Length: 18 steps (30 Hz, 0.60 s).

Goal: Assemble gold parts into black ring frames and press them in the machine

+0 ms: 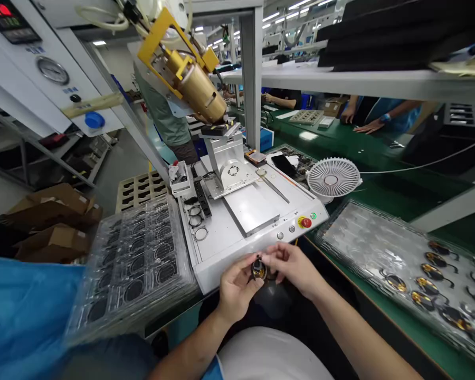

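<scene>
Both my hands meet just in front of the white machine base [237, 232]. My left hand [235, 287] pinches a small round black and gold part [258, 269] between thumb and fingers. My right hand [295, 269] grips the same part from the right, fingers curled over it. To the left lies a clear plastic tray [130, 264] of several round black parts. To the right a second clear tray [404, 258] holds several gold and black parts with tails.
A yellow dispensing head [190, 74] hangs over a fixture [233, 171] on the machine. A red stop button [306, 222] sits at its front edge. A white fan [332, 179] lies on the green belt [383, 190]. Other people's arms [370, 125] work across the line. Cardboard boxes [55, 216] are at left.
</scene>
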### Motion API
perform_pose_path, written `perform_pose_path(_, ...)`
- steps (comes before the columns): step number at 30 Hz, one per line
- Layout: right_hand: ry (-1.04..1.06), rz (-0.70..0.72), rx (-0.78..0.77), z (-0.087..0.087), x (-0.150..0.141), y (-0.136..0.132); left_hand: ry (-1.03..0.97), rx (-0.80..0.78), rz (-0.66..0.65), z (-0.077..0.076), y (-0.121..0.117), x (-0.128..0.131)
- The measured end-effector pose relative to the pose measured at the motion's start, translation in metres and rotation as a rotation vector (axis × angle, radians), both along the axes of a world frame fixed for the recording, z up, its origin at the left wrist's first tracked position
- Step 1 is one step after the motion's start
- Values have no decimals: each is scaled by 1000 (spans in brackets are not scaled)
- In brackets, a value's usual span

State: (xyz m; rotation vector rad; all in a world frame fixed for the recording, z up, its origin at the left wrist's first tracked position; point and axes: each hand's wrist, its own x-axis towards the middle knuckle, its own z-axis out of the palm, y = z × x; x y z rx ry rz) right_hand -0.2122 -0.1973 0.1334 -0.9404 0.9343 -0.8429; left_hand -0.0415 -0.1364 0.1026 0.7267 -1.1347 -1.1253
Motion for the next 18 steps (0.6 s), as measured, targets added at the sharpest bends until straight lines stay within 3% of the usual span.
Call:
perform_pose_path(4,103,-329,-32,6,-13,-58,127,229,-47,-3,5,6)
perform_pose_path(8,111,-350,-85,16,-16,-87,20,276,0,-5,11,11)
perform_pose_path(12,106,-301,-176,24,-11,-52,-181,188,151,-1,16,13)
perform_pose_path(16,119,3,-177,23,-2,13,-411,42,244,3,19,12)
perform_pose_path(18,121,85,-130,18,3,36,-487,-6,263,5,19,11)
